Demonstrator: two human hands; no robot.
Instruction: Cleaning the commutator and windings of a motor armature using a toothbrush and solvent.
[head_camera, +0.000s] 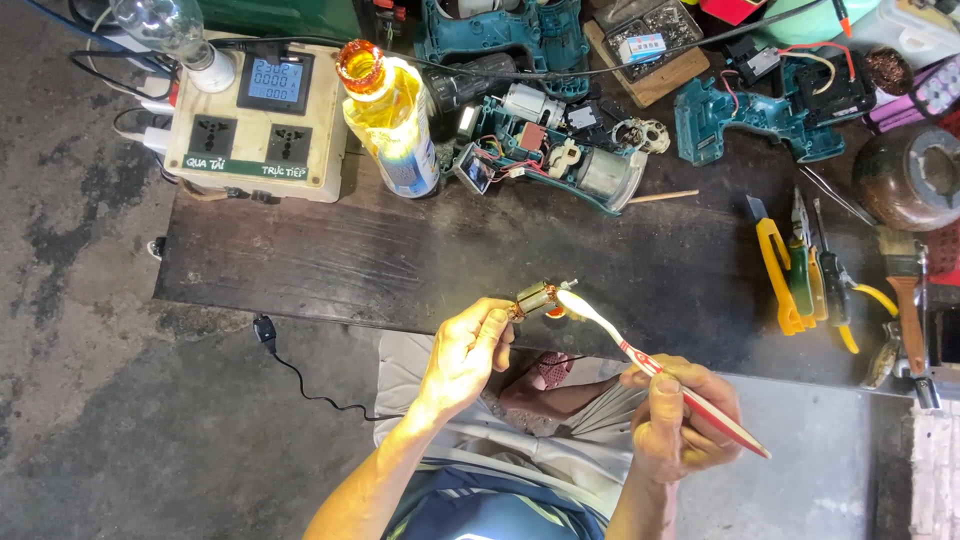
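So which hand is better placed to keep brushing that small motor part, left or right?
Right, probably. The right hand already grips the toothbrush, its head resting on the motor part. The left hand is occupied pinching that part, so it can only steady it.

One head-worn camera looks steeply down from above the person's lap, close over both hands (no second view), with the dark tabletop (400, 260) beyond.
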